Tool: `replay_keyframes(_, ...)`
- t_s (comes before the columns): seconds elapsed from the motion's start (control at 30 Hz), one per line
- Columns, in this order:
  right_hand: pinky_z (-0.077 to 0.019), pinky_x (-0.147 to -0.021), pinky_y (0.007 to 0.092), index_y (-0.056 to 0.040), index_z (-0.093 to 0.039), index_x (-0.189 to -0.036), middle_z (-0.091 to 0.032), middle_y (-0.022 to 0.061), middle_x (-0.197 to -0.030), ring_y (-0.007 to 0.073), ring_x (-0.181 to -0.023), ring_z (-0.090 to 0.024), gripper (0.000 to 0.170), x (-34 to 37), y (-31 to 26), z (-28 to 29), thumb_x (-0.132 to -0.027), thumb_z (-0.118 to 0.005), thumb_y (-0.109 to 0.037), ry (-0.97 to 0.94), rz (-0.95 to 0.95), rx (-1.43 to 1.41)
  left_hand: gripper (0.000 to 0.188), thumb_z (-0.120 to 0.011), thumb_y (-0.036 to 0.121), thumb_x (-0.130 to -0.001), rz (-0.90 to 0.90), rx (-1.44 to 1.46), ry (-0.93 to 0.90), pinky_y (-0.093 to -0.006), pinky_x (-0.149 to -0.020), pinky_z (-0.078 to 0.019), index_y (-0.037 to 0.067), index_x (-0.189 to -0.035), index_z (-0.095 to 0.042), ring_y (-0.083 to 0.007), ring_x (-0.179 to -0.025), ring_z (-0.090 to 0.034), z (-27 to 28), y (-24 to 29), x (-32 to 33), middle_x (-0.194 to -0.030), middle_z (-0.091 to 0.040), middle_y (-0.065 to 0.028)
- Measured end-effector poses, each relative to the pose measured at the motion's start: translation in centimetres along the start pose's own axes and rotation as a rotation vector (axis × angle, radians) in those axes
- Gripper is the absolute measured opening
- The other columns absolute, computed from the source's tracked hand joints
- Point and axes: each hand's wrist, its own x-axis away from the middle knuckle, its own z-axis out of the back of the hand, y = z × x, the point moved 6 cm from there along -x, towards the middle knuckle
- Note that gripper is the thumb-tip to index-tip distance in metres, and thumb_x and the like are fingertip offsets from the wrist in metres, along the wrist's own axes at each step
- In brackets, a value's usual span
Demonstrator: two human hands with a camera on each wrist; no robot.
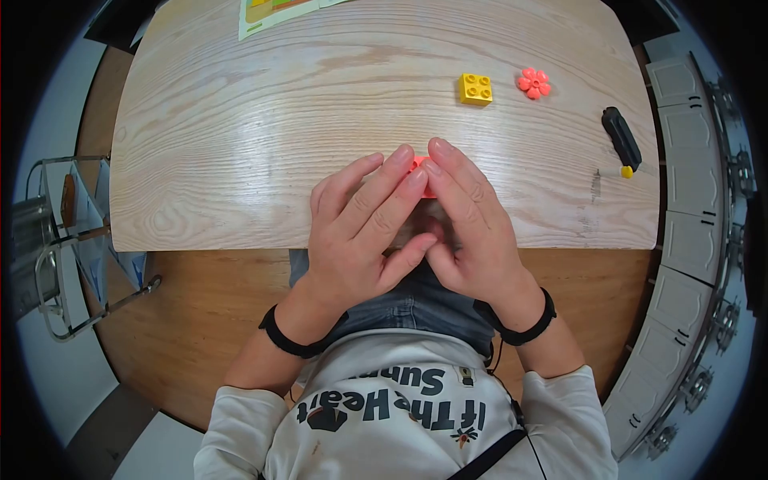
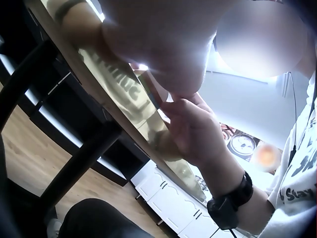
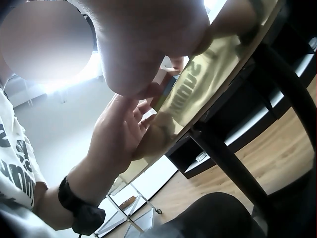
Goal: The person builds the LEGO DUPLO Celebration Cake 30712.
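Both hands meet close over the near edge of the table, in the middle of the head view. Between their fingertips shows a pinkish-red toy block (image 1: 424,190), mostly covered by the fingers. My left hand (image 1: 352,220) holds it from the left and my right hand (image 1: 476,224) from the right, with both thumbs nearer the body. In the right wrist view, a green and blue surface (image 3: 166,94) shows between the left hand (image 3: 116,126) and the right. The left wrist view has the right hand (image 2: 193,131) beyond the blurred left palm.
Farther back lie a yellow toy brick (image 1: 476,90) with studs and a pink flower piece (image 1: 534,83). At the right are a black tool-like object (image 1: 622,138) and a small yellow-tipped piece (image 1: 626,172). A printed sheet (image 1: 276,20) lies at the far edge.
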Motion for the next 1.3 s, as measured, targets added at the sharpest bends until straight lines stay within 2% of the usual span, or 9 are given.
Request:
replay_keyframes(0.17,-0.0487,-0.118,0.0516,-0.0021,-0.056,-0.153,-0.056,0.0227,-0.159,0.0466,-0.144,-0.056,0.077,-0.4,-0.1,0.4,-0.077,-0.068,0.007,-0.009,0.003,-0.005,0.068,-0.083,0.017,-0.085,0.004,0.026,0.031,-0.0462,-0.107,-0.0504,0.001,-0.148,-0.061,-0.0384,-0.128,-0.061,0.1,0.0,-0.4,-0.154,-0.06,-0.0189)
replay_keyframes(0.27,-0.0484,-0.119,0.0522,-0.0015,-0.056,-0.152,-0.056,0.0231,-0.158,0.0472,-0.143,-0.056,0.077,-0.3,-0.1,0.3,-0.077,-0.068,0.008,0.009,-0.006,-0.021,0.067,-0.085,0.02,-0.081,0.05,0.052,0.123,-0.0421,-0.099,-0.0495,0.009,-0.145,-0.068,-0.0325,-0.123,-0.064,-0.2,-0.1,-0.2,-0.152,-0.065,-0.0091)
replay_keyframes(0.77,-0.0512,-0.116,0.0495,-0.0031,-0.055,-0.155,-0.054,0.0217,-0.16,0.0455,-0.145,-0.055,0.079,-0.4,-0.6,0.2,-0.078,-0.066,0.013,0.006,-0.02,0.002,0.065,-0.084,0.018,-0.083,0.087,0.052,0.078,-0.0425,-0.101,-0.0519,0.011,-0.145,-0.068,-0.0329,-0.125,-0.062,0.2,0.0,-0.2,-0.156,-0.063,-0.0079)
replay_keyframes(0.93,-0.0498,-0.117,0.0471,-0.0015,-0.053,-0.157,-0.054,0.0233,-0.16,0.0438,-0.145,-0.055,0.075,-0.3,-0.5,0.4,-0.083,-0.064,0.011,0.026,-0.087,-0.092,0.068,-0.084,0.022,-0.085,0.078,0.062,0.084,-0.0437,-0.103,-0.0506,0.009,-0.148,-0.065,-0.0344,-0.124,-0.062,0.3,0.0,0.0,-0.156,-0.062,-0.0104)
replay_keyframes(1.03,-0.0499,-0.116,0.0453,-0.0001,-0.052,-0.157,-0.055,0.0242,-0.157,0.0429,-0.141,-0.058,0.071,-0.2,-0.2,0.8,-0.087,-0.063,0.01,0.014,-0.149,-0.123,0.07,-0.083,0.019,-0.087,0.165,0.128,0.094,-0.0444,-0.105,-0.0492,0.007,-0.152,-0.061,-0.0365,-0.123,-0.063,0.8,-0.3,-0.1,-0.152,-0.064,-0.0141)
replay_keyframes(1.13,-0.0509,-0.114,0.0444,0.0008,-0.052,-0.156,-0.058,0.024,-0.153,0.0419,-0.138,-0.06,0.067,0.2,0.5,0.6,-0.091,-0.063,0.008,-0.014,-0.185,-0.112,0.064,-0.079,0.007,-0.091,0.289,0.211,0.023,-0.0447,-0.107,-0.0486,0.003,-0.151,-0.059,-0.0373,-0.124,-0.062,0.8,-1.2,-0.3,-0.149,-0.064,-0.0168)
replay_keyframes(1.3,-0.0523,-0.111,0.0436,0.0013,-0.053,-0.154,-0.063,0.0233,-0.148,0.0406,-0.134,-0.063,0.059,0.0,0.5,0.7,-0.096,-0.065,0.005,-0.029,-0.225,-0.091,0.057,-0.078,0.005,-0.092,0.313,0.251,-0.033,-0.0441,-0.102,-0.0499,0.003,-0.147,-0.062,-0.035,-0.116,-0.063,0.3,-1.8,-0.3,-0.131,-0.071,-0.0138)
